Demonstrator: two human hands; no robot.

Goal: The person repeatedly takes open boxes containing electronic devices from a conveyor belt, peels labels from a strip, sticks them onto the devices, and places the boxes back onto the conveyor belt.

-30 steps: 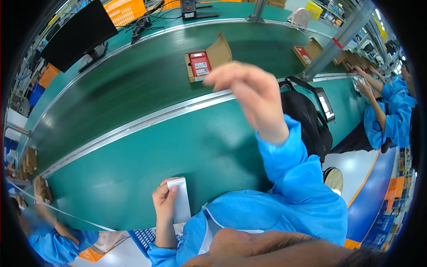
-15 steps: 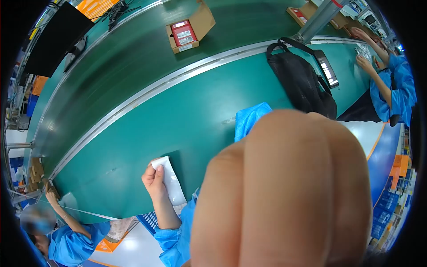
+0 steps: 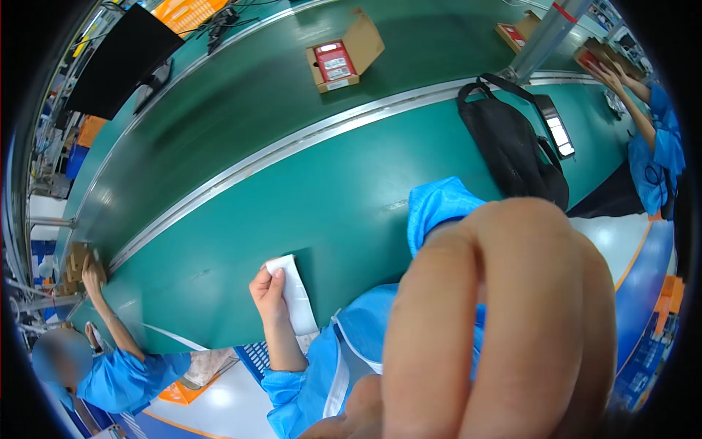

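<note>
My left hand (image 3: 269,294) is closed on one end of a flat white strip (image 3: 296,300), pinching it between thumb and fingers over the green table (image 3: 219,293). The strip hangs down alongside my wrist; whether it is paper or film I cannot make out. Very close to the camera, my right hand (image 3: 512,314) fills the lower right of the head view. Its fingers are bent and pressed together, and the fingertips are hidden beyond the frame's lower edge. Behind that hand shows its blue sleeve (image 3: 442,208).
A black bag (image 3: 504,139) and a black device with a lit panel (image 3: 559,135) lie on the table. Beyond the metal rail (image 3: 292,139) stands an open carton (image 3: 363,47) holding red boxes (image 3: 334,62). Co-workers in blue (image 3: 121,380) (image 3: 662,132) handle items at both sides.
The view has shifted, so the scene sits further right and lower. My right hand has moved right, its fingers spreading slightly at the near side. The strip stays in my left hand.
</note>
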